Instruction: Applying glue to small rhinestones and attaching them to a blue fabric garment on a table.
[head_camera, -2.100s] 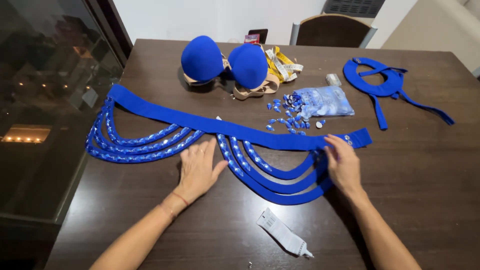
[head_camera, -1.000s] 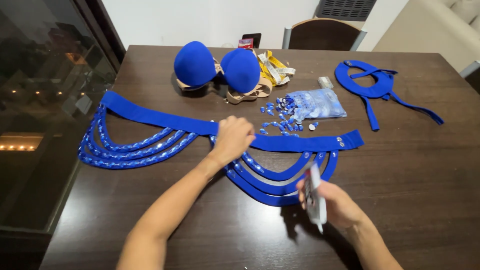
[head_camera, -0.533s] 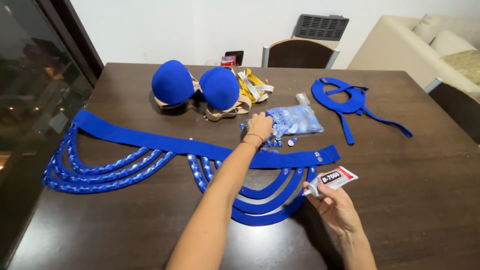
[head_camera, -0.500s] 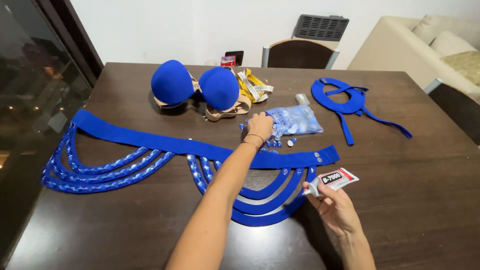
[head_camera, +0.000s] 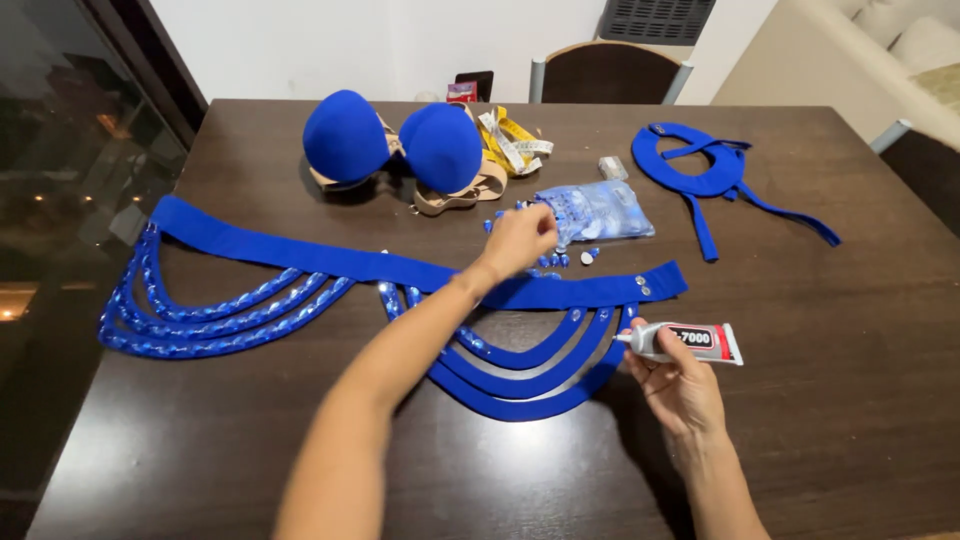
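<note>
**Left hand at the gems, right hand on the glue**

Loose blue gems (head_camera: 560, 258) lie scattered beside their clear bag (head_camera: 597, 211), at twelve o'clock from the blue belt (head_camera: 420, 272). The left hand (head_camera: 520, 238), nearer, rests curled over them, apparently pinching. At four o'clock, the right hand (head_camera: 682, 385) grips a glue tube (head_camera: 688, 342), lying crosswise.

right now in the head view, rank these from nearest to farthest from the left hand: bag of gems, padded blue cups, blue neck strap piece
1. bag of gems, just right of the left hand
2. padded blue cups, up and left
3. blue neck strap piece, far right
</note>
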